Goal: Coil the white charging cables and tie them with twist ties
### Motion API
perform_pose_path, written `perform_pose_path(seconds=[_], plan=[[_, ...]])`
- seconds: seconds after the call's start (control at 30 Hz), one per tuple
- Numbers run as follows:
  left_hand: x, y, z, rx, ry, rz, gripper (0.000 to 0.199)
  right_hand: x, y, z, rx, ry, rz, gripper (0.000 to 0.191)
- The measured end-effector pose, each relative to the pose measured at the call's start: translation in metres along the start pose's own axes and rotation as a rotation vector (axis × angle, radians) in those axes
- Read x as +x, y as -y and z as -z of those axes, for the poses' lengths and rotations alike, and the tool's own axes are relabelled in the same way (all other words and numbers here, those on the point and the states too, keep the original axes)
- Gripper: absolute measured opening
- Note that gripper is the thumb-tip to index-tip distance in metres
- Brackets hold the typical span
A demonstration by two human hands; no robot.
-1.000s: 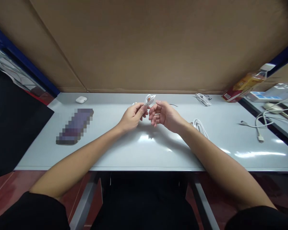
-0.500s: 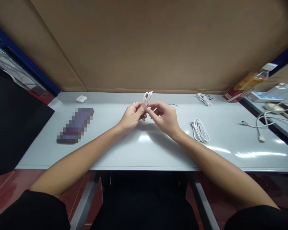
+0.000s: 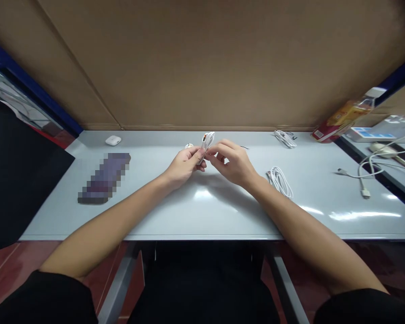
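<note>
My left hand (image 3: pixel 185 165) is closed around a coiled white charging cable (image 3: pixel 208 139), held upright above the table. An orange-marked plug end shows at the top of the coil, and its lower part is hidden by my fingers. On the coil's right side, the thumb and fingertips of my right hand (image 3: pixel 231 161) pinch together right at the cable. What lies between those fingertips is too small to make out. Behind my left fingers, a small white round thing (image 3: pixel 189 146) is partly covered. A thin black tie (image 3: pixel 244 147) lies just beyond my right hand.
On the grey table (image 3: pixel 175 220) lie a coiled white cable (image 3: pixel 281 182), another coil (image 3: pixel 285 139) farther back, and loose cables (image 3: pixel 366 193) at right. A bottle (image 3: pixel 340 118) leans there. At left are a white earphone case (image 3: pixel 113 140) and a blurred-out phone-like object (image 3: pixel 104 177).
The coil has turned in my left hand, so its plug end now faces left. My right wrist has tilted and its fingers have shifted slightly at the cable. The view has moved a little.
</note>
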State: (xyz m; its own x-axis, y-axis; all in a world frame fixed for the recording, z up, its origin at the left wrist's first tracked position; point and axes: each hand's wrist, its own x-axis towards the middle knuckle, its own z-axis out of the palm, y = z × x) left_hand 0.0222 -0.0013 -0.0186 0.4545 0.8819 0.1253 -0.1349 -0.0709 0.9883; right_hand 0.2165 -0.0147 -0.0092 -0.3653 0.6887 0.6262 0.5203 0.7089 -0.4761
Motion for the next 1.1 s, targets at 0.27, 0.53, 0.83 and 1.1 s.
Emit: perform_pose_path(seconds=[0.27,0.53,0.83,1.1], plan=[[-0.002,-0.001,-0.001,0.339,-0.109,-0.222,0.044,0.005,0.009,0.000,0.464,0.004,-0.344,0.019],[-0.005,0.005,0.000,0.544,-0.202,-0.422,0.035,0.010,0.018,0.003,0.937,0.137,-0.710,0.033],[-0.005,0.003,-0.001,0.512,-0.183,-0.475,0.033,0.007,0.015,0.005,1.047,0.241,-0.733,0.030],[-0.003,-0.002,-0.001,0.380,-0.164,-0.332,0.037,0.007,0.012,0.007,0.840,0.155,-0.606,0.034]])
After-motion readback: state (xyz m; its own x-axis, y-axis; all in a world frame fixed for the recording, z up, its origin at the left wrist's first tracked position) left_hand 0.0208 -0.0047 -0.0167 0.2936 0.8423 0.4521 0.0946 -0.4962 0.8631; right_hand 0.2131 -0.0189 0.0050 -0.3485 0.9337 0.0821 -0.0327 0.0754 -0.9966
